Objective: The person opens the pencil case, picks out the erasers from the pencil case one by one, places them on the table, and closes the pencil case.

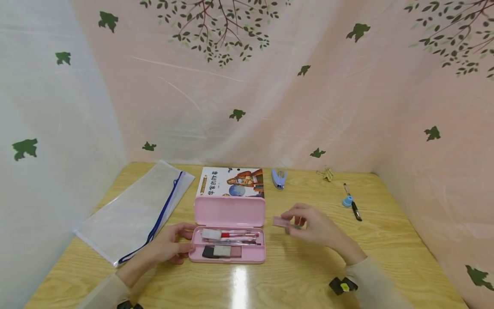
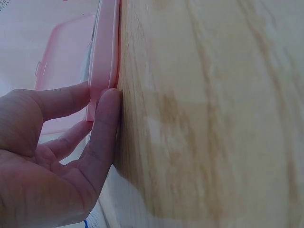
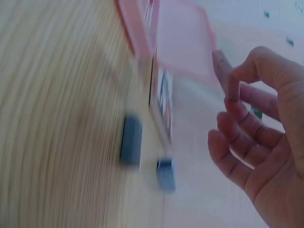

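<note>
A pink pencil case (image 1: 227,260) lies with its lid (image 1: 230,211) raised. My left hand (image 1: 170,246) pinches its left end, the thumb (image 2: 107,107) against the side wall. Pens (image 1: 239,243), a white eraser (image 1: 211,234) and a black, white and pink eraser (image 1: 221,251) lie inside. Right of the case, my right hand (image 1: 308,224) pinches a small pinkish flat piece (image 1: 280,222) between thumb and forefinger; its kind cannot be told. A blurred dark grey block (image 3: 130,141) shows on the table past that hand in the right wrist view.
Behind the lid lies an illustrated book (image 1: 231,182). A blue stapler (image 1: 278,178) and a gold binder clip (image 1: 328,174) are at the back. Farther right are a black pen (image 1: 355,210) and a small blue cone-shaped piece (image 1: 347,201). A clear zip pouch (image 1: 135,214) spreads at left.
</note>
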Available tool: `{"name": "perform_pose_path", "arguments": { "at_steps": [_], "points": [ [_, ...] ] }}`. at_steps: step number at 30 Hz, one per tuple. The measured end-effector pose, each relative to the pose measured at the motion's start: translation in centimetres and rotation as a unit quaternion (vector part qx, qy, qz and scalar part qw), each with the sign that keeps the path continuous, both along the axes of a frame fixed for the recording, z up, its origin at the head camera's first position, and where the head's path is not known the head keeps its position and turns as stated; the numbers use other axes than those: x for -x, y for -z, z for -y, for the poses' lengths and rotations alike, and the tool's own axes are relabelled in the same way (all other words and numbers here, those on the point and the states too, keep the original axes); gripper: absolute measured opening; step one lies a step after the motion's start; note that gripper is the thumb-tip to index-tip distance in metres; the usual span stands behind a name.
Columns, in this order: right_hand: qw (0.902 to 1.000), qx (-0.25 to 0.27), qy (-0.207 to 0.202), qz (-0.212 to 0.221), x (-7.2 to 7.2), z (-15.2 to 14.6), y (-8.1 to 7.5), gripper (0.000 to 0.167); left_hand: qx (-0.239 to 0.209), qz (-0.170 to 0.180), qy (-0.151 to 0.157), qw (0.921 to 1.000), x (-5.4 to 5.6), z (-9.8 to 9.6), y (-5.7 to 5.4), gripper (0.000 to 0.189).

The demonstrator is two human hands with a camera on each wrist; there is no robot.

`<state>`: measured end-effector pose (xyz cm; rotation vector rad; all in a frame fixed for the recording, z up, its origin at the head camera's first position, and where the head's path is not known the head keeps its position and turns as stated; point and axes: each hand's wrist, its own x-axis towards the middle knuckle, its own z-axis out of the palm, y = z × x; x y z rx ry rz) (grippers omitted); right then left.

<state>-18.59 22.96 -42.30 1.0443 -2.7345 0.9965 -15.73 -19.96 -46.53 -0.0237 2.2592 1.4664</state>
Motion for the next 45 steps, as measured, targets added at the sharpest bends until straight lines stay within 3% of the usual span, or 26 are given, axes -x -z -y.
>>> {"name": "perform_pose_path", "arguments": {
  "at_steps": [7, 13, 19, 26, 32, 39, 45],
  "points": [
    [0.9999, 0.011, 0.0, 0.002, 1.0, -8.1, 1.5, 0.028, 0.012, -0.008, 0.006, 0.9999, 0.4, -0.7, 0.0, 0.057],
    [0.9993, 0.008, -0.017, 0.034, 1.2, -11.1, 2.9, 0.024, 0.012, -0.002, -0.001, 0.9999, 0.6, -0.9, -0.1, 0.056],
    [0.9978, -0.004, -0.02, 0.064, 1.6, -11.4, 4.1, 0.022, 0.014, 0.0, -0.002, 0.9999, 0.4, -0.4, 0.0, 0.057],
    [0.9936, -0.034, -0.005, 0.108, 2.1, -11.3, 3.8, 0.025, 0.004, -0.008, -0.001, 1.0, 0.1, -0.2, 0.1, 0.056],
    [0.9934, -0.028, -0.012, 0.111, 1.8, -11.5, 3.6, 0.027, 0.004, -0.001, -0.003, 1.0, 0.3, -0.5, 0.1, 0.056],
    [0.9893, 0.008, -0.018, 0.145, 1.0, -11.0, 3.5, 0.031, 0.021, 0.001, -0.008, 0.9998, 0.1, -0.3, -0.3, 0.056],
    [0.9914, -0.009, -0.013, 0.13, 1.0, -10.3, 3.1, 0.032, 0.026, 0.003, -0.015, 0.9995, -0.1, -0.1, -0.5, 0.056]
  ]
}}
